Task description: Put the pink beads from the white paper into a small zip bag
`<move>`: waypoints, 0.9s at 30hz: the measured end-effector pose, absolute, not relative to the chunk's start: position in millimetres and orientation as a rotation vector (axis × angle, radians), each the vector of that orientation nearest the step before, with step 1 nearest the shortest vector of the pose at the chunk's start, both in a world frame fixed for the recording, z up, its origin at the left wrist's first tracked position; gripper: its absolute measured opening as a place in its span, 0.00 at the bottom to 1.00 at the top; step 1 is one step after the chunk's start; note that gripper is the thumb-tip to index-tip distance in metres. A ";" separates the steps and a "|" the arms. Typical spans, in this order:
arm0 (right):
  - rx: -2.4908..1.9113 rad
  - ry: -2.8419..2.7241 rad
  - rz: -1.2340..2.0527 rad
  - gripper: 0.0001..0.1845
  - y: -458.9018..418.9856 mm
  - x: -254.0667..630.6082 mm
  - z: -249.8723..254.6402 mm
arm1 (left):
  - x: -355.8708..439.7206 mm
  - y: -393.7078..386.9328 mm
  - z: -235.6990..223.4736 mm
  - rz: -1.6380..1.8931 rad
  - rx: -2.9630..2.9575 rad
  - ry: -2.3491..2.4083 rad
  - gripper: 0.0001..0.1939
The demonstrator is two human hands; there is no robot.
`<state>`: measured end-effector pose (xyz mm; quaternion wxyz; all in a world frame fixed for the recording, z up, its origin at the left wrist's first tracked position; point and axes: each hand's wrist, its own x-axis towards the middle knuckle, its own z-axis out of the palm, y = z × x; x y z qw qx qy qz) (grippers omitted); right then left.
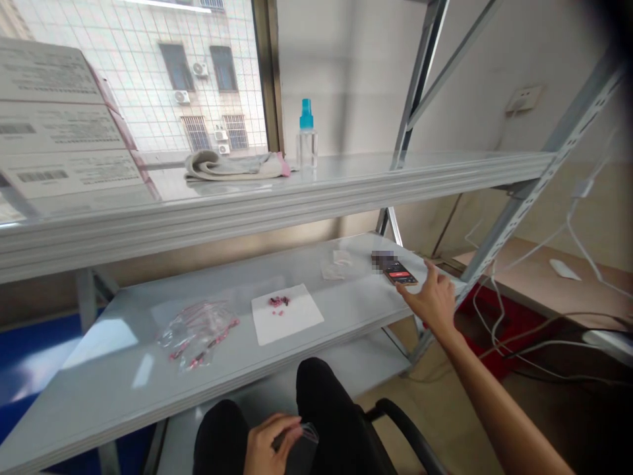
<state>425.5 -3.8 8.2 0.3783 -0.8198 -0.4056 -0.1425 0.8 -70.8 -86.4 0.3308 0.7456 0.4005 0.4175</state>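
1. The left hand (271, 443) is low over the person's lap, its thumb and fingertips pinched together on a small clear plastic bag (310, 433), which sticks out to the right of the fingertips.
2. The right hand (432, 297) is stretched out to the right end of the lower shelf (356, 300), its thumb and forefinger spread well apart and nothing held between them.
3. A smartphone (403, 276) lies flat on that shelf, just beside the right thumb; whether the thumb touches its edge I cannot tell. Its screen is lit and shows a red bar, and its far end is blurred out.
4. A flat translucent packet (336, 265) lies to the left of the smartphone, apart from it.
5. Nearer the middle of the shelf is a white sheet (291, 328), with small pink and dark pieces (279, 301) gathered loosely toward its far side.
6. Left of the sheet, a spread of clear plastic bags (200, 330) with pink edges and bits lies close by without touching it.
7. On the upper shelf (370, 175) stand a clear spray bottle (307, 144) with a blue top and, at the left, a stack of labelled boxes (59, 132); a folded grey cloth (232, 166) lies between them.
8. A black chair armrest (403, 422) shows beside the person's dark-trousered legs (324, 402).
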 end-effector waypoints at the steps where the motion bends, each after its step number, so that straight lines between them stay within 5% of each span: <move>1: -2.176 -1.024 -0.402 0.49 2.5 439.9 7.2 | 0.9 -72.6 -91.7 1.067 1.915 1.070 0.09; 4: -2.162 -1.121 -0.492 0.49 13.0 436.9 1.6 | 0.1 -75.7 -95.5 0.982 1.780 1.161 0.10; 7: -1.810 -1.594 -0.408 0.26 18.8 379.8 -4.8 | -1.5 -77.4 -85.0 0.911 1.667 1.214 0.02; 9: -1.535 -1.953 -0.112 0.17 27.2 331.8 -6.2 | -3.6 -78.7 -76.9 0.888 1.637 1.231 0.07; 13: -1.520 -1.899 0.171 0.16 60.5 255.8 0.4 | -10.6 -80.6 -72.8 1.009 1.670 1.178 0.09; 27: -1.802 -1.951 0.150 0.10 89.9 194.2 -9.0 | -35.0 -74.8 -103.1 1.188 1.576 1.260 0.06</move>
